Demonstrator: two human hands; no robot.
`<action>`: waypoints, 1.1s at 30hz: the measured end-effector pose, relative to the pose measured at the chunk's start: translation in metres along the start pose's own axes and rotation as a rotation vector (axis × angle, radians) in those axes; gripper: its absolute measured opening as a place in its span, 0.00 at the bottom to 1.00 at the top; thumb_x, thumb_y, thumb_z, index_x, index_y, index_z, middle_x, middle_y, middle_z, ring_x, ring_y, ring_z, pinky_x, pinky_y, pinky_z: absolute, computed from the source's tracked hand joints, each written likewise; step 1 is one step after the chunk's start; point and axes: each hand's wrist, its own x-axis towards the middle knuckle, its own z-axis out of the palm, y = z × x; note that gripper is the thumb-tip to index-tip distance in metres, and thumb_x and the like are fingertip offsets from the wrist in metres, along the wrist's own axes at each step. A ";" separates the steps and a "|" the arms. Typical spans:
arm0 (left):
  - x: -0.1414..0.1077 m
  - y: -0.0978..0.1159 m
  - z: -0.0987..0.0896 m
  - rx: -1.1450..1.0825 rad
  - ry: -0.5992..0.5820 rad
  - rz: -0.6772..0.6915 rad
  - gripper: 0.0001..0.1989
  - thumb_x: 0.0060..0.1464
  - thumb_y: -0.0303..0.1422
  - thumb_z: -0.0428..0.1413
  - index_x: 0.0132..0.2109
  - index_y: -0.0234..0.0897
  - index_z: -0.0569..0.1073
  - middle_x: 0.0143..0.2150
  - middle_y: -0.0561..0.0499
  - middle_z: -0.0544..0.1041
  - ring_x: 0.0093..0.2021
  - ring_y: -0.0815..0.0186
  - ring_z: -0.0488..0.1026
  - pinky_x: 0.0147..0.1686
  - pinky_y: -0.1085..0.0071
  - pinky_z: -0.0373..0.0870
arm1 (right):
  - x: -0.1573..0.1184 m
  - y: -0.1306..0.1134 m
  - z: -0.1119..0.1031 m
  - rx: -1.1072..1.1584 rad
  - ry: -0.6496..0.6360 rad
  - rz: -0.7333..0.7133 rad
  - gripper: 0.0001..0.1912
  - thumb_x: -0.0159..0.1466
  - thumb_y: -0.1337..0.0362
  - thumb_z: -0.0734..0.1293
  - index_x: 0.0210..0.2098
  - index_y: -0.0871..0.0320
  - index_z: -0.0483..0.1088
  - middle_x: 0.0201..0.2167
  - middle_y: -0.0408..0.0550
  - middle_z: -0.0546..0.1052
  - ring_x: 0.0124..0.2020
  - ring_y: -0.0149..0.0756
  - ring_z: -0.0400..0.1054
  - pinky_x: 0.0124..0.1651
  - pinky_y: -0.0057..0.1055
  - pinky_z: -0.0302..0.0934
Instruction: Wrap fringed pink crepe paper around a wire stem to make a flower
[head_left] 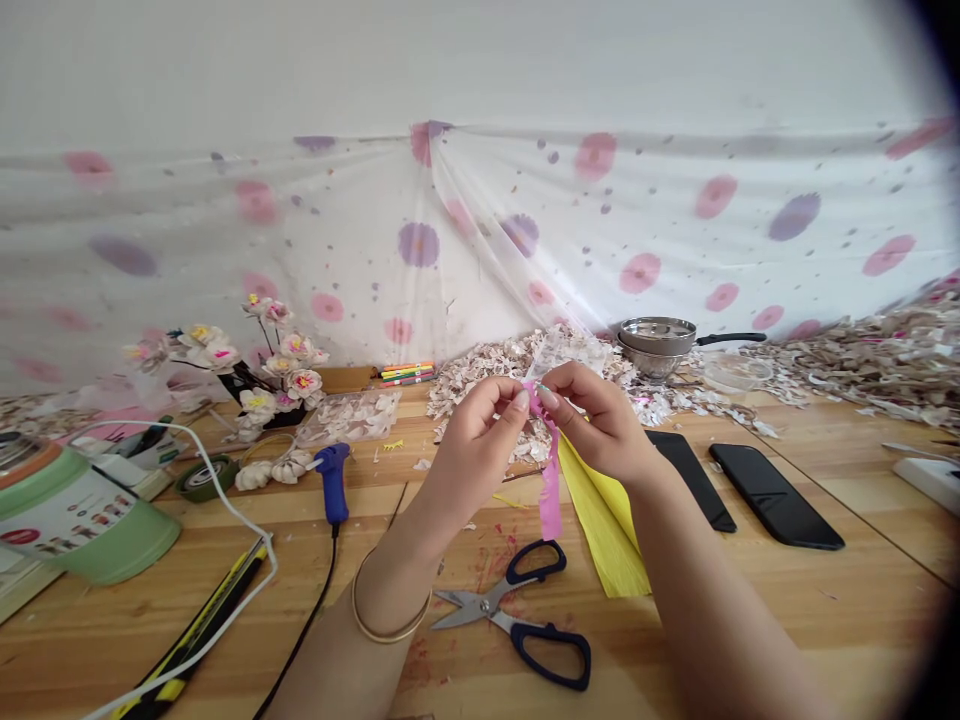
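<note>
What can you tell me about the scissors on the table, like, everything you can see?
The scissors lie flat on the wooden table, between the two forearms, with neither hand holding them. They stand open: two pointed, silvery metal blades, tips apart, point left, and a round pivot joins them. The two dark blue handle loops, apparently plastic, spread to the right. The pink strip hangs close to the upper loop; whether it touches is unclear.

Your fingertips cover upper end of pink strip (551, 495). Your right arm hides part of yellow sheet (604, 510) and of nearer black phone (694, 480). Green container (82, 520) cut off at left edge; print on its label too small for you to read.
</note>
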 end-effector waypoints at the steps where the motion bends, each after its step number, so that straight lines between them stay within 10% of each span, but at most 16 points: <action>1: 0.000 0.000 0.001 0.016 -0.003 0.015 0.11 0.64 0.40 0.51 0.39 0.38 0.71 0.30 0.54 0.67 0.30 0.68 0.62 0.29 0.71 0.59 | 0.000 0.000 0.000 0.002 0.008 -0.002 0.06 0.72 0.65 0.62 0.36 0.55 0.65 0.27 0.39 0.68 0.27 0.27 0.62 0.31 0.25 0.57; 19: -0.005 -0.005 0.007 0.217 0.049 0.117 0.13 0.68 0.39 0.47 0.34 0.39 0.64 0.30 0.54 0.65 0.33 0.66 0.63 0.34 0.67 0.59 | 0.002 -0.003 -0.001 -0.290 -0.012 -0.243 0.04 0.73 0.65 0.59 0.41 0.55 0.65 0.29 0.44 0.73 0.29 0.32 0.67 0.32 0.29 0.59; 33: -0.002 -0.003 0.005 0.518 0.104 0.410 0.09 0.68 0.29 0.46 0.36 0.40 0.64 0.36 0.50 0.68 0.39 0.63 0.67 0.41 0.67 0.64 | 0.004 -0.007 -0.002 -0.028 -0.065 0.113 0.17 0.73 0.59 0.60 0.28 0.56 0.64 0.23 0.40 0.69 0.25 0.29 0.63 0.29 0.27 0.56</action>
